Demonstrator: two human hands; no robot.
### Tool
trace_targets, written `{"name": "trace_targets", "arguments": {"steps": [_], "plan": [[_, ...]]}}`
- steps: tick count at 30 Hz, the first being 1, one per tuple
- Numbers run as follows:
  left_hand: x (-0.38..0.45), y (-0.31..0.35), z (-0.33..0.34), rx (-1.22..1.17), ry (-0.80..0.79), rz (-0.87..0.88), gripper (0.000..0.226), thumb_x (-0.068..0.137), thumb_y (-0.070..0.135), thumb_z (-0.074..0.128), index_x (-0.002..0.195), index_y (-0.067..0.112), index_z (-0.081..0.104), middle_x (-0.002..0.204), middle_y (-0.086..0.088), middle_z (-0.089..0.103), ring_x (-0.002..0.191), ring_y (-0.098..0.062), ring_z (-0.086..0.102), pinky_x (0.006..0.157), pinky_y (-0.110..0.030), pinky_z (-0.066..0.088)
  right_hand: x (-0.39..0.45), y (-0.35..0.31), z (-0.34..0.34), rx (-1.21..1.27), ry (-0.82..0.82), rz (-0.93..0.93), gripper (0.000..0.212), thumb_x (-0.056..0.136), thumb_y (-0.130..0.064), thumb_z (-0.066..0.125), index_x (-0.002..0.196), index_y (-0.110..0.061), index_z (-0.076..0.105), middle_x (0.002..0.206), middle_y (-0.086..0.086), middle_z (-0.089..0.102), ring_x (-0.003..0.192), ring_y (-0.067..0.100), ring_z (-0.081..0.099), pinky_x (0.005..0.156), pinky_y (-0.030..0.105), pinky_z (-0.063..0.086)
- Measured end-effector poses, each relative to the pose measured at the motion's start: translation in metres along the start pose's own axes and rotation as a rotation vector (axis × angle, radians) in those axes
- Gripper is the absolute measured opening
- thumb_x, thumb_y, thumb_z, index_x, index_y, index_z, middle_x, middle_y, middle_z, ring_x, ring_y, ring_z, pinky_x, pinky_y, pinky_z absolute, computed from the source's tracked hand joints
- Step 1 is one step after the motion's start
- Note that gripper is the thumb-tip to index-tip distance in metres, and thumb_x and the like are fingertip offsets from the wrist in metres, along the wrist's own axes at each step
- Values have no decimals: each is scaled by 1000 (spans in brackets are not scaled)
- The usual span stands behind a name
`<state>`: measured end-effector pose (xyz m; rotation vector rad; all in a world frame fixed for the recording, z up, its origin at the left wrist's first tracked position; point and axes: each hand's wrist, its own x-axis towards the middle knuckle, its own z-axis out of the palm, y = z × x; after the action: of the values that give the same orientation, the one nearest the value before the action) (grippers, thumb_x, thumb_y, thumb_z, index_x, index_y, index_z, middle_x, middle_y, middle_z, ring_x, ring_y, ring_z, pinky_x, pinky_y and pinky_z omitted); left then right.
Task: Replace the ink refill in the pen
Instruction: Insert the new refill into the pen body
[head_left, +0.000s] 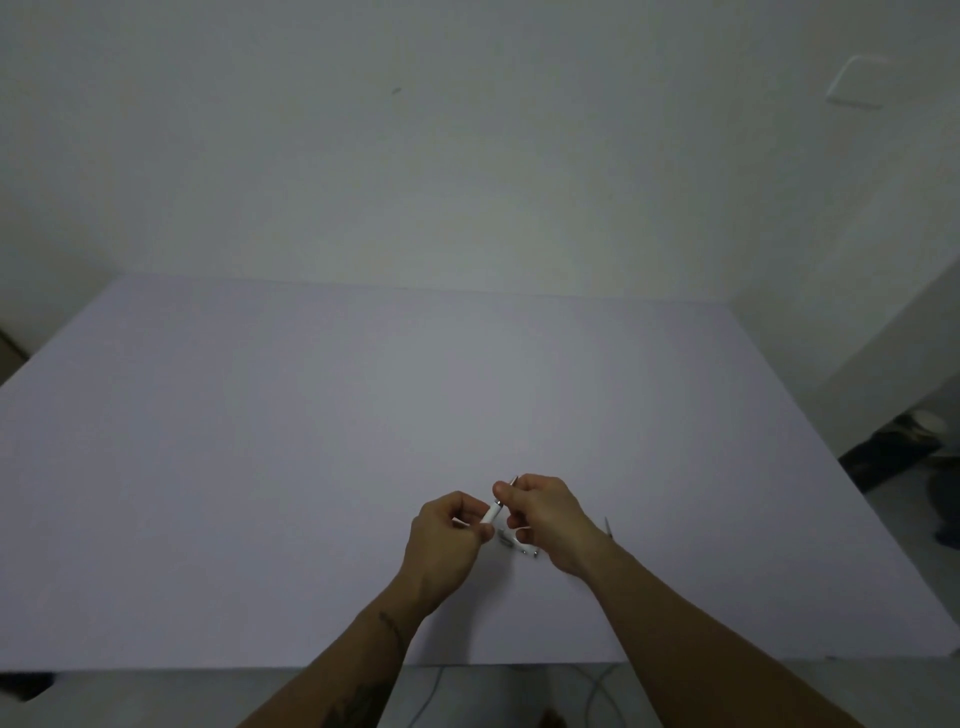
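Note:
A white pen (492, 513) with a thin metal tip is held between both hands above the near middle of the table. My left hand (448, 540) pinches the pen's white barrel at its lower end. My right hand (545, 512) grips the upper, tip end, and the metal point pokes out past the fingers. Under my right hand a small white and metal pen part (514, 543) lies on the table. A thin refill-like stick (608, 527) shows just right of my right wrist, partly hidden.
The wide white table (311, 441) fills the view, its near edge below my forearms. White walls stand behind and to the right. Dark objects (893, 447) lie on the floor past the table's right edge. Cables (597, 691) run on the floor below the near edge.

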<state>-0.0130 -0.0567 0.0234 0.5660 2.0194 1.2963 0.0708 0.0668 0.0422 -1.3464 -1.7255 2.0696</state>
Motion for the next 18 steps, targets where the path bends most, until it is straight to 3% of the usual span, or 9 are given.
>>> {"name": "trace_targets", "arguments": {"steps": [2,5,8,11,16,18], "plan": [[0,-1,0,9,7,-2,17,77,10,74,74,26,69,78,2,68,73,-17,63,64,-27,51,-1,0,-3,55,-37,8,10,88,-10,67,79,-8,70,63,3,56,55,15,50,48,24,44],[0,-3,0,15,8,-6,19,76,11,75,71,28,69,74,5,68,71,-15,64,63,-25,50,-1,0,-7,59,-60,12,14,88,-2,63,92,-6,76,72,6,65,65,17,55,55,26,48],[-2,-3,2,27,2,7,21,77,10,73,70,29,68,72,5,66,70,-14,63,63,-26,51,-2,0,-6,-19,-31,-8,11,87,-5,65,81,-7,74,77,9,64,65,17,54,54,25,48],[-3,-3,3,37,2,17,20,80,9,71,72,27,68,72,4,66,70,-15,62,64,-27,51,0,2,-2,-79,21,-26,21,85,-14,71,66,-10,61,71,9,59,56,15,52,50,26,45],[-2,-3,-1,29,18,4,12,79,7,71,79,19,71,73,2,66,66,-12,60,60,-22,45,-2,4,-1,20,-43,-17,6,86,-7,68,85,-5,74,69,5,61,58,15,53,50,24,46],[-2,-4,-2,32,20,2,14,79,6,71,78,20,70,72,2,66,65,-12,60,60,-22,46,-1,3,0,-12,-25,-22,7,86,-6,69,80,-4,71,70,7,60,59,16,53,49,23,46]]}}
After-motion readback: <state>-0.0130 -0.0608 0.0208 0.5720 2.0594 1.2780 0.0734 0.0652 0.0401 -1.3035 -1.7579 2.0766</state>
